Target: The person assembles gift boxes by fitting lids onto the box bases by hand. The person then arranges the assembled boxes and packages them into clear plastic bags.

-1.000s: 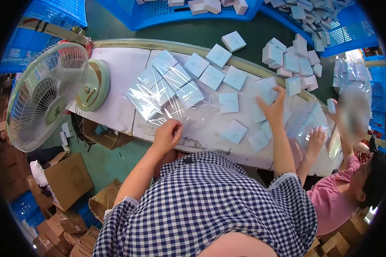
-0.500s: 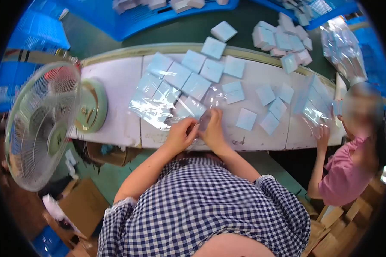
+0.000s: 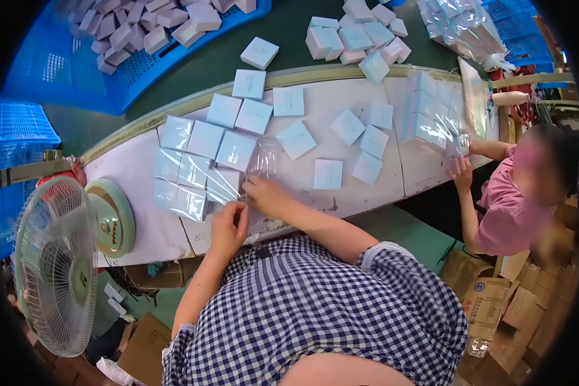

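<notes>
A clear plastic bag (image 3: 193,198) lies flat on the white worktop, with several small pale boxes (image 3: 193,169) in rows inside its left part. At the bag's near right edge, my left hand (image 3: 227,226) pinches the film between thumb and fingers. My right hand (image 3: 268,195) is just beside it, its curled fingers gripping the film near a box (image 3: 224,184) by the bag's mouth. Loose film (image 3: 264,157) stands up beyond the right hand. Several more pale boxes (image 3: 236,150) sit against the bag's far right side; whether the film covers them all I cannot tell.
Loose boxes (image 3: 349,126) lie to the right, with a pile (image 3: 354,38) behind. A blue crate (image 3: 128,96) of boxes stands at back left. A fan (image 3: 58,264) is left. A co-worker in pink (image 3: 505,206) handles another filled bag (image 3: 431,119) at right.
The view has swung, so the worktop and its things appear farther left. My hands stay at the bag's near right edge, the left now a little lower than the right.
</notes>
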Demonstrator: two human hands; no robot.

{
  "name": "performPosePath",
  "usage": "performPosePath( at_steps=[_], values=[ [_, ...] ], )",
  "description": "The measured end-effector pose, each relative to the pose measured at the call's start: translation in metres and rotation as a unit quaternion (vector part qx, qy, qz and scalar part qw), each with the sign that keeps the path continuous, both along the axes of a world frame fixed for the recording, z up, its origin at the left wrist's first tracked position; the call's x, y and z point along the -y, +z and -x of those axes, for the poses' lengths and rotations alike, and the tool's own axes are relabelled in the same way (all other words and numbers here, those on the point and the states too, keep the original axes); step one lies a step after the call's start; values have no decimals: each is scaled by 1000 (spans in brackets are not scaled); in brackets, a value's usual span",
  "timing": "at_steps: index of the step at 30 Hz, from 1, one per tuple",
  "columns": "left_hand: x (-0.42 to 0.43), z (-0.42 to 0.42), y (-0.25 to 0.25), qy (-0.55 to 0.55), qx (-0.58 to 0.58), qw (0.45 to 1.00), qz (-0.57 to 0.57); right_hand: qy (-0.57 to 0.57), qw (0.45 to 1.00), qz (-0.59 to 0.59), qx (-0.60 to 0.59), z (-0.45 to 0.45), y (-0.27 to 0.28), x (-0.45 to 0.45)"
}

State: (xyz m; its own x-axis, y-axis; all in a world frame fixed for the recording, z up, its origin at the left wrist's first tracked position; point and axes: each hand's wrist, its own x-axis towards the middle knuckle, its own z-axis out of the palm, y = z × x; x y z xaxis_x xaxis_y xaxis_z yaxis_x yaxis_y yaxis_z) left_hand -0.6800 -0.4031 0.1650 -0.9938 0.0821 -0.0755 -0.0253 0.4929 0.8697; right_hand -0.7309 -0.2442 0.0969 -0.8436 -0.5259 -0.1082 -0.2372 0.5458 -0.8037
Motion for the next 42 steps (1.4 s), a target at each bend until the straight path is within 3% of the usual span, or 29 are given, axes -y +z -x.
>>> performPosePath(
  at_steps=[3,5,7,8,9,12,16,18,21,23,25,29,31,33,36,37,38,39,42],
  values=[
    [-1,3,-8,26,17,999,26,-34,999,-9,-2,-1,1,-9],
    [-4,3,-6,17,14,999,36,28,992,25,-123,-4,11,-51],
    [-11,4,-1,35,25,999,18,-103,978,16,-182,40,2,-119],
    [-11,6,2,25,20,998,48,-220,966,-46,-128,73,24,-155],
    [-13,5,1,24,18,998,47,-279,932,-73,-220,109,25,-193],
    [-14,2,-6,54,29,996,61,-303,848,-165,-402,206,39,-266],
    [-21,2,-1,75,24,993,92,-264,855,-194,-402,297,40,-272],
    [-24,-2,1,83,66,987,120,-310,851,-365,-215,316,41,-261],
    [-37,-7,0,100,-22,971,215,-303,837,-416,-189,309,38,-253],
    [-43,-14,-4,124,-14,965,230,-247,857,-354,-283,298,16,-271],
    [-49,-19,0,150,-3,955,256,-281,870,-367,-170,297,26,-260],
    [-48,-34,-2,193,27,951,240,-288,866,-383,-145,312,12,-264],
    [-48,-37,-2,221,0,946,238,-297,872,-369,-123,295,55,-255],
    [-48,-42,-6,240,-7,949,202,-301,879,-303,-215,261,67,-259],
    [-48,-45,-4,281,-3,947,155,-138,979,-53,-141,179,64,-218],
    [-47,-45,-4,285,-3,946,155,-48,995,-56,-62,147,63,-191],
    [-47,-44,-5,295,-13,947,123,79,994,-6,-78,118,55,-164],
    [-47,-46,-6,305,-20,948,91,185,982,29,-11,97,58,-135],
    [-48,-48,-4,335,7,942,17,345,934,88,19,60,24,-69]
  ],
)
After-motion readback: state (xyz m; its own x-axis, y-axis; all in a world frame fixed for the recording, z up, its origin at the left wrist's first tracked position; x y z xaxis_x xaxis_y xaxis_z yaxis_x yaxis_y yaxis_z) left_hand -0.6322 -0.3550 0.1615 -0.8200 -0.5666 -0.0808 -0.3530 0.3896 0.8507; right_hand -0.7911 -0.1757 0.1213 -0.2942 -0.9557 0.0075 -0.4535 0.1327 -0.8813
